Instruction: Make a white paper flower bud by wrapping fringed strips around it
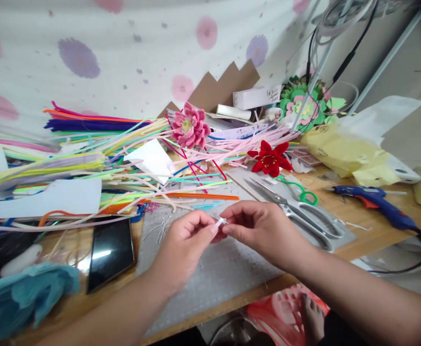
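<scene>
Over the grey cutting mat (210,283), my left hand (185,240) and my right hand (259,228) meet fingertip to fingertip. Both pinch a small white piece (220,222) between thumb and fingers; its exact shape is too small to tell. Thin white stems (160,228) lie on the mat just left of my left hand. Large silver scissors (304,216) rest right of my right hand, with green-handled scissors (306,194) behind them.
Colourful pipe cleaners (52,166) pile up at the left and back. A black phone (111,252) lies left of the mat. A red flower (270,158) and a pink flower (191,126) stand behind. A blue glue gun (376,199) lies at the right.
</scene>
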### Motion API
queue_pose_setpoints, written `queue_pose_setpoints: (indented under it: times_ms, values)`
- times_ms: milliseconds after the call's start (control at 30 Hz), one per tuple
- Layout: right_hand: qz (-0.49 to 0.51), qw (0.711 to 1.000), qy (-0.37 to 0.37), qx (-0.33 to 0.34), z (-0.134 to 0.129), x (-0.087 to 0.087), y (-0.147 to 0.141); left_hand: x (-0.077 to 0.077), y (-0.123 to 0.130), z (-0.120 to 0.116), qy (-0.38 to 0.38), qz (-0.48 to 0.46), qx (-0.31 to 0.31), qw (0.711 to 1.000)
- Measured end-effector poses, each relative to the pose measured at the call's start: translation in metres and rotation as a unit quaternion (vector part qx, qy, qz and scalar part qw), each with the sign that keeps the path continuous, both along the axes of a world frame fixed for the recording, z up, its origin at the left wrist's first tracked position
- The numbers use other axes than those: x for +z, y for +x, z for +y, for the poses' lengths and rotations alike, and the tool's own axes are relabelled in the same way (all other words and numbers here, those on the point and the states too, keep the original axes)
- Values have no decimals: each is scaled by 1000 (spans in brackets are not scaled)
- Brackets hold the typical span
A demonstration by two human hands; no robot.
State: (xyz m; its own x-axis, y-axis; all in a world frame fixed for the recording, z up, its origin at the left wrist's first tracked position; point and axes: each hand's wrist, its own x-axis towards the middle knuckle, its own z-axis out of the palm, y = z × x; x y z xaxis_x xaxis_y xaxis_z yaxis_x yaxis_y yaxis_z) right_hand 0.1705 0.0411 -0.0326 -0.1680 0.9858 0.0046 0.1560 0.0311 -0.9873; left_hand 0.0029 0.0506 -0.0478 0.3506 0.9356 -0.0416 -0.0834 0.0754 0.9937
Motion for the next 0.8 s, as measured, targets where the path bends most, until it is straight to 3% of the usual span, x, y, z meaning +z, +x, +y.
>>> queue_pose_setpoints:
  times_ms: [233,533,667,800]
  values:
    - [-7,999,21,43,-3,9,6,5,3,-1,-18,-1,-8,1000]
    - [-81,994,67,15,-2,5,-1,7,2,-1,22,88,3,996]
    - [-66,996,54,16,-2,6,-1,7,2,-1,32,94,-4,995]
    - [9,999,10,48,-1,9,2,3,-1,-1,29,89,-10,996]
